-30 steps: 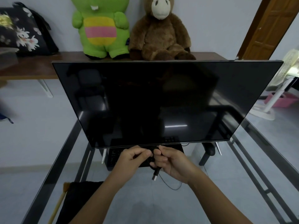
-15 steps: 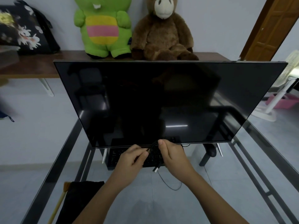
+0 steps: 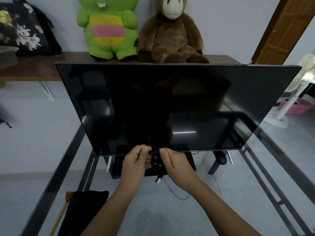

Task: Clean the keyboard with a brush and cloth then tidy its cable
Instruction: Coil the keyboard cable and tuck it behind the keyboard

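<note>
The cable (image 3: pixel 157 161) is wound into a small black coil. I hold it up between both hands, just near of the monitor (image 3: pixel 170 106) and above the keyboard (image 3: pixel 190 163), which lies on the glass table (image 3: pixel 56 176) under the screen. The USB plug (image 3: pixel 158 180) hangs from the coil's near side, and a thin slack run (image 3: pixel 177 195) droops toward me onto the glass.

My left hand (image 3: pixel 136 165) pinches the coil's left side with its fingers (image 3: pixel 144 150) curled round the loops. My right hand (image 3: pixel 177 167) pinches the right side, thumb on top.

To do this well, I'd let the left pinch clamp all the loops while the right feeds in the slack, each turn the same size as the others. I should lay turns, not twist them, avoid a sharp bend at the plug, and not drag the keyboard.

The cloth (image 3: pixel 83 212) and brush (image 3: pixel 59 217) lie near left, which suggests the cleaning is done.
</note>
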